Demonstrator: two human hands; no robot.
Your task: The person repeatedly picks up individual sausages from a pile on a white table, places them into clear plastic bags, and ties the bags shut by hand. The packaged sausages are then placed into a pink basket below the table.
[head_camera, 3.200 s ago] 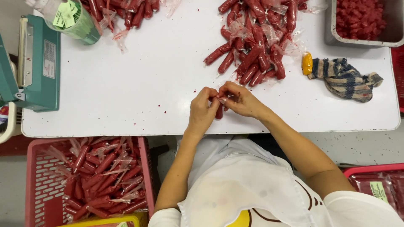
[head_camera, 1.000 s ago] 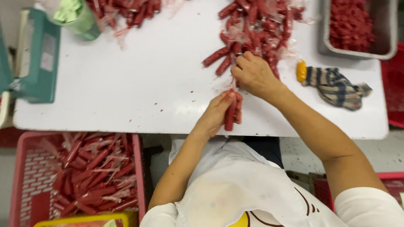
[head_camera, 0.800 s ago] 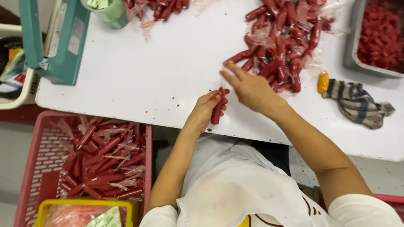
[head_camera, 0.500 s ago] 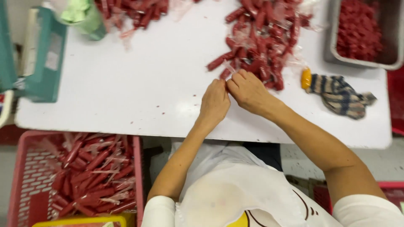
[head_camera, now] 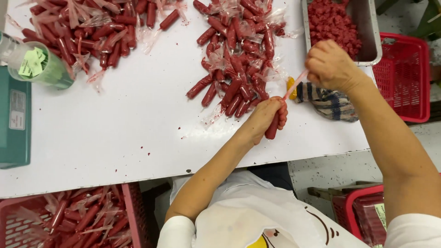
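Left hand (head_camera: 268,115) fisted around a red sausage (head_camera: 272,131) above the desk (head_camera: 138,119); right hand (head_camera: 330,65), raised, pinches its stretched wrapper tail (head_camera: 294,85).

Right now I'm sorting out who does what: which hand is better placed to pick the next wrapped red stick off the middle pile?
Probably left. The left hand grips a red stick right beside the middle pile; the right hand is raised over the metal tray, pulling a pink strip taut.
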